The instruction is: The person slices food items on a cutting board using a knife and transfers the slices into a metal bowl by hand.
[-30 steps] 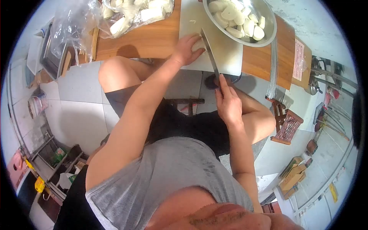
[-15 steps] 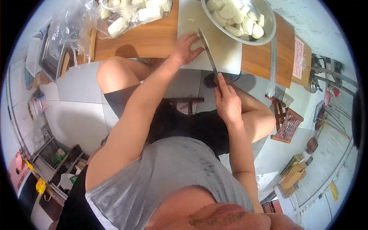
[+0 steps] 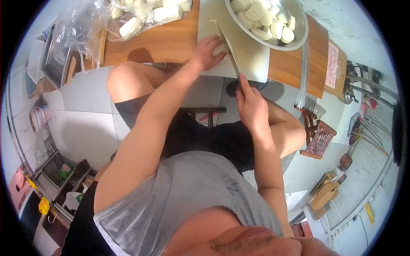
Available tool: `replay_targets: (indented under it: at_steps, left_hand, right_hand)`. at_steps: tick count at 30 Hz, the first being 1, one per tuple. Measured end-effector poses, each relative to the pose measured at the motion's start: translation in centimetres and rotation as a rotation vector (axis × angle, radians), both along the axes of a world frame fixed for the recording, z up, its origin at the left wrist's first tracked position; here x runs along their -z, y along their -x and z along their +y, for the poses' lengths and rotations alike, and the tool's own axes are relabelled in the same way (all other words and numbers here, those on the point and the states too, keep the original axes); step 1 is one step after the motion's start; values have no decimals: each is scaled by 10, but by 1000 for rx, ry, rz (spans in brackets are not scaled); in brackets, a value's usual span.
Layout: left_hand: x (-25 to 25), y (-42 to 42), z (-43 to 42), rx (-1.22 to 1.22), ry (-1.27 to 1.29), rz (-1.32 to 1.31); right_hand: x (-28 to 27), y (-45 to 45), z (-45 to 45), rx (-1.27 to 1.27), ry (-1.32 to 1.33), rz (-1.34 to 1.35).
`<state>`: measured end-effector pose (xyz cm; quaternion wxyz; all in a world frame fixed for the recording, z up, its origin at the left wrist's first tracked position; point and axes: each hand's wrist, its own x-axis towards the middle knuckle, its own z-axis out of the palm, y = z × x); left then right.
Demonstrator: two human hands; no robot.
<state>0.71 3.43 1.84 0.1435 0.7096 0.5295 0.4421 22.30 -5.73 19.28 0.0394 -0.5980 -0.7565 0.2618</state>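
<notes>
My right hand (image 3: 253,106) is closed round the handle of a long kitchen knife (image 3: 231,55), index finger along its top. The blade points away from me over a pale cutting board (image 3: 252,64). Just left of the blade, my left hand (image 3: 207,53) rests on the board, fingers bent and thumb apart. A pale vegetable piece (image 3: 219,48) shows partly between its thumb and fingers, against the blade. At the board's far right stands a metal bowl (image 3: 304,32) of peeled white root vegetable chunks (image 3: 265,19). Small white scraps (image 3: 213,21) lie beyond my left hand.
A clear plastic bag (image 3: 81,34) with longer peeled white pieces (image 3: 168,13) lies on the wooden table (image 3: 162,47) at left. A bundle of thin metal skewers (image 3: 304,77) overhangs the table's near edge at right. My knees are under the table edge.
The knife and my right hand have shifted slightly left, bringing the blade closer to my left fingers. My left hand stays nearly in place.
</notes>
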Motion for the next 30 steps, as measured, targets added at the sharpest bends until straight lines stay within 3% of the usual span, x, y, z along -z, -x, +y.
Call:
replay_targets:
  at_steps: [9,12,18,25,30]
  left_hand:
    - [-3,2,-1,-1,-17,41]
    - [-2,0,0,-19,-20,52]
    - [-8,3,1,7,-5,45]
    - [2,1,2,-15,-35,77]
    - [-5,1,4,-2,-35,13]
  right_hand:
    - [9,-7,-11,0,-46,71]
    - [-9,17,15,30,114,-57]
    - [11,-9,-9,16,35,40]
    - [0,25,36,20,116,-41]
    - [24,-5,9,-22,4,10]
